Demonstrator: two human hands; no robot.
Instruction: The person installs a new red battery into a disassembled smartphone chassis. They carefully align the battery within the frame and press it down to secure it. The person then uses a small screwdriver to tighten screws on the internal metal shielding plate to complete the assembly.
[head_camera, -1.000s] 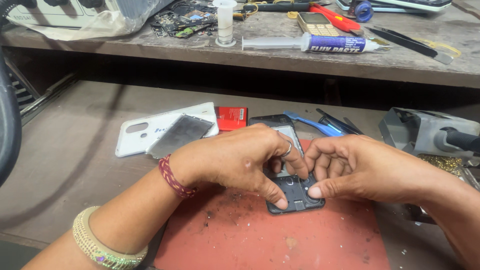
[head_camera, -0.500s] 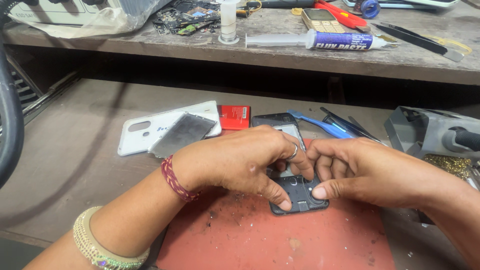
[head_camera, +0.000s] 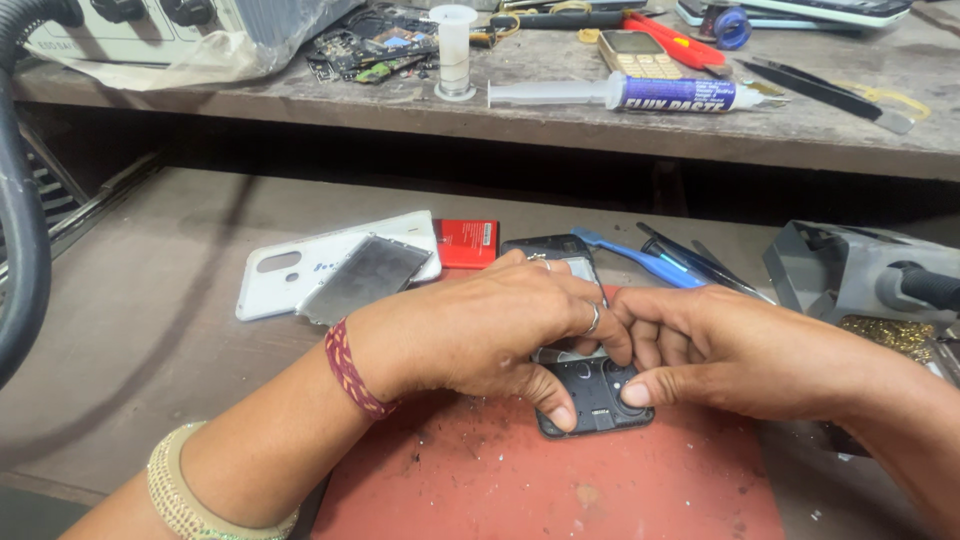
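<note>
Dark opened phone (head_camera: 592, 392) is lying on the red mat (head_camera: 560, 480), long axis running roughly 12 to 6. Left hand (head_camera: 470, 330) is clamping its 9 o'clock edge, right hand (head_camera: 720, 345) pinching at 3, probably equally near; fingers are hiding the top.

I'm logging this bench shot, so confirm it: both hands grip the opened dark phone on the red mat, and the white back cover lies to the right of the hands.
One detail is wrong. The head view shows the white back cover lying to the left of the hands, not the right. The rest stands: the left hand and right hand grip the opened dark phone on the red mat.
</note>
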